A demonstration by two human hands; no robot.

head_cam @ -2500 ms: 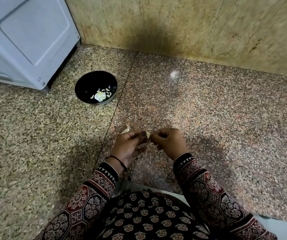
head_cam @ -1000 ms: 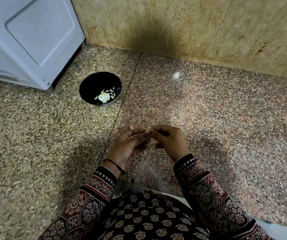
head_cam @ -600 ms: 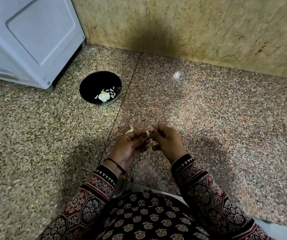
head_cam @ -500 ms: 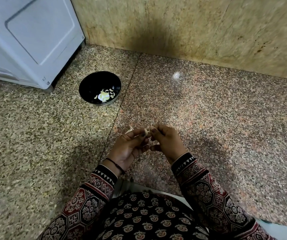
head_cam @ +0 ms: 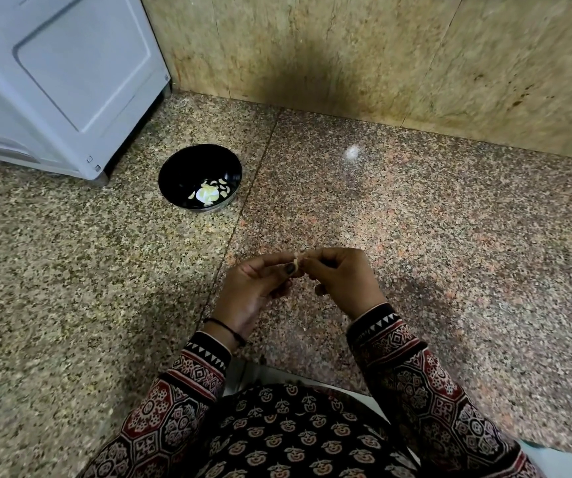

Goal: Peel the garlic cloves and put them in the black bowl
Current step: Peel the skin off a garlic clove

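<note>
Pinching one garlic clove [head_cam: 297, 262]: left hand [head_cam: 253, 288], right hand [head_cam: 345, 281], fingers [head_cam: 329, 257] curled on it. Risk: clove slips, drops to floor [head_cam: 450, 236], short of far-left black bowl [head_cam: 179, 165].

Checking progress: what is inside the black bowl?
Pale garlic pieces lie at the bottom of the black bowl. Its near inner wall is hidden by the rim.

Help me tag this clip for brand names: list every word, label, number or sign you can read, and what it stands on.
No text can be read.
On the white appliance: a dark mark at the picture's left edge, cut off, unreadable.
On the black bowl, garlic clove and patterned sleeves: no lettering.
</note>
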